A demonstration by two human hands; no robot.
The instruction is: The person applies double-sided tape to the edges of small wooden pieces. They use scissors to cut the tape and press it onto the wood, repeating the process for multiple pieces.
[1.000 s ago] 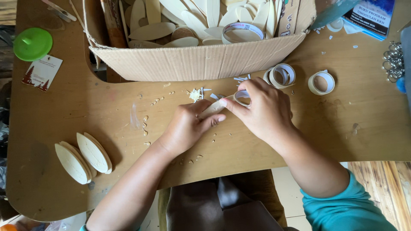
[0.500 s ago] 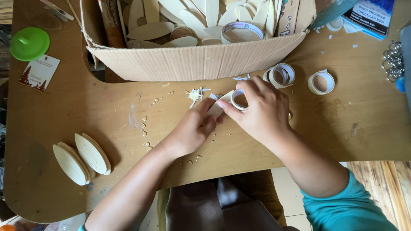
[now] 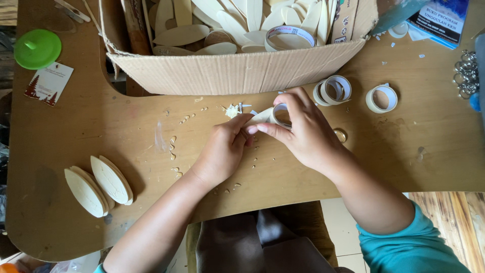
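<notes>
Most of the small tape roll (image 3: 281, 114) is covered by the right hand (image 3: 303, 132), and whatever is pinched at its edge by the left hand (image 3: 222, 149) cannot be made out. Behind the tape roll, the cardboard box (image 3: 237, 71) is cut off by the top edge, so its leaf-shaped wooden pieces (image 3: 222, 23) are only partly seen. Right of the box, the booklet (image 3: 438, 19) and the key rings (image 3: 467, 71) are cropped by the frame.
</notes>
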